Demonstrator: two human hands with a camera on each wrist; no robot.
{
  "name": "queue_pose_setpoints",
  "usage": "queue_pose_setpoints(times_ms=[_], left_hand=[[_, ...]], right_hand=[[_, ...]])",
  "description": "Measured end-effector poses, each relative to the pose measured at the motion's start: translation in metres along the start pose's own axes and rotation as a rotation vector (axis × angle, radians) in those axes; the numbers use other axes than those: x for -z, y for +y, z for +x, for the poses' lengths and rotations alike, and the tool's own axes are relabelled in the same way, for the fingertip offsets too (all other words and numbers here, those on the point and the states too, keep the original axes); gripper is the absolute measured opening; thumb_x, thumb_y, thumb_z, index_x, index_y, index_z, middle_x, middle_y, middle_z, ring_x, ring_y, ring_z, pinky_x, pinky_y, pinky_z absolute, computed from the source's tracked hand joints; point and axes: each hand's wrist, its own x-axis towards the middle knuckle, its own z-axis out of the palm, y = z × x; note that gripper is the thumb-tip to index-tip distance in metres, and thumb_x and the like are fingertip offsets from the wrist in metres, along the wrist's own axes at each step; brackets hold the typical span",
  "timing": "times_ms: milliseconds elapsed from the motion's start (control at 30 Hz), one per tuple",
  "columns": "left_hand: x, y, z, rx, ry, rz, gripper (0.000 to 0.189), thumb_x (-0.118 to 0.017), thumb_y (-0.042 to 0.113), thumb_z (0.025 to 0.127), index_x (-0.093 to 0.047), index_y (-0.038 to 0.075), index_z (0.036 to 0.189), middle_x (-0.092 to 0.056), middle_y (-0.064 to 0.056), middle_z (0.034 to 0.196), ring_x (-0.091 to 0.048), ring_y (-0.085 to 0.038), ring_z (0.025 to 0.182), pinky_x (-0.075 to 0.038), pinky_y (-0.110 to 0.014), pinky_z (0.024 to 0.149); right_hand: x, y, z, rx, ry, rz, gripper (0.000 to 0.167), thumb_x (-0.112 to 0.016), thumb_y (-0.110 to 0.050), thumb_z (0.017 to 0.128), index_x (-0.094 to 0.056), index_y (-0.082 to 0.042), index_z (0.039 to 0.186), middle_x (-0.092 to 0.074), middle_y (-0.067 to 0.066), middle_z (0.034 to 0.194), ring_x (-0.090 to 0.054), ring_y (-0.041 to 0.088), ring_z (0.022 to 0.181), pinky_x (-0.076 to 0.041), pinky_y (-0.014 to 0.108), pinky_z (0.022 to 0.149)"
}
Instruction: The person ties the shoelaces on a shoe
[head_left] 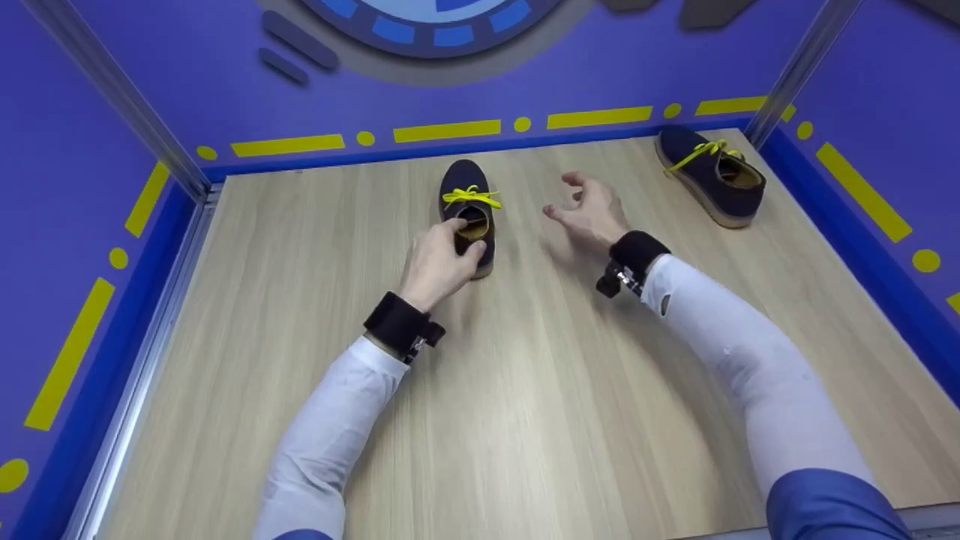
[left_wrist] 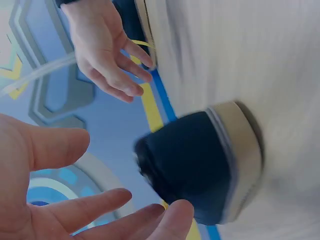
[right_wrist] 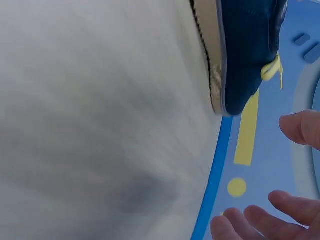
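A dark navy shoe [head_left: 460,178] with a tied yellow lace [head_left: 470,196] stands upright on the wooden board, toe toward the back wall. Over its heel end hovers my left hand [head_left: 437,262], thumb and fingers spread to either side of the opening. The left wrist view shows the shoe's heel [left_wrist: 195,165] just beyond the parted fingers, with nothing gripped. To the right of this shoe, my right hand [head_left: 592,210] is held above the board, its fingers loosely bent and apart, holding nothing. The right wrist view shows the same shoe's side [right_wrist: 245,55] facing that hand.
A second navy shoe [head_left: 709,187], also laced in yellow, rests near the board's back right corner. Purple walls [head_left: 225,90] with yellow markings enclose the wooden board [head_left: 555,390] at the back and both sides. Metal rails [head_left: 169,307] run along the edges.
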Motion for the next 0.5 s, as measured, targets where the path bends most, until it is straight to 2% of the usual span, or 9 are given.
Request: queue_pose_setpoints(times_ms=[100,200,333,433,500], left_hand=[[-0.001,0.007,-0.005,-0.066,0.013,0.013,0.051,-0.074,0.031,0.104,-0.073,0.001,0.145,-0.080,-0.020,0.137,-0.079,-0.040,0.120,-0.063,-0.053,0.099],[-0.003,0.012,-0.008,-0.118,0.014,0.014,0.045,-0.076,0.030,0.103,-0.077,0.002,0.138,-0.082,-0.019,0.133,-0.079,-0.040,0.120,-0.063,-0.052,0.103],[-0.008,0.016,-0.010,-0.144,0.005,-0.004,0.041,-0.077,0.030,0.102,-0.080,0.003,0.133,-0.083,-0.019,0.129,-0.080,-0.039,0.117,-0.063,-0.052,0.101],[-0.013,0.016,-0.014,-0.146,-0.001,0.005,0.040,-0.078,0.029,0.102,-0.080,0.005,0.133,-0.084,-0.017,0.128,-0.080,-0.037,0.115,-0.064,-0.051,0.099],[-0.017,0.015,-0.017,-0.155,-0.012,0.029,0.040,-0.079,0.030,0.101,-0.081,0.005,0.132,-0.085,-0.015,0.120,-0.081,-0.034,0.107,-0.064,-0.049,0.093]], right_hand=[[0.015,0.010,0.004,0.025,0.051,-0.072,0.078,-0.081,-0.037,0.100,-0.053,-0.005,0.164,-0.056,0.022,0.168,-0.058,0.043,0.150,-0.050,0.058,0.124],[0.030,0.019,0.009,0.022,0.104,-0.125,0.077,-0.080,-0.037,0.101,-0.051,-0.004,0.165,-0.054,0.023,0.170,-0.054,0.044,0.155,-0.045,0.059,0.130],[0.048,0.034,0.015,0.011,0.198,-0.188,0.075,-0.078,-0.036,0.100,-0.053,-0.002,0.162,-0.055,0.026,0.168,-0.050,0.047,0.158,-0.040,0.060,0.133],[0.058,0.048,0.018,0.011,0.269,-0.254,0.075,-0.079,-0.036,0.097,-0.056,0.000,0.159,-0.058,0.028,0.163,-0.050,0.051,0.154,-0.042,0.063,0.129],[0.065,0.058,0.019,0.000,0.300,-0.303,0.074,-0.079,-0.036,0.096,-0.057,0.000,0.157,-0.058,0.029,0.162,-0.049,0.052,0.152,-0.044,0.065,0.125]])
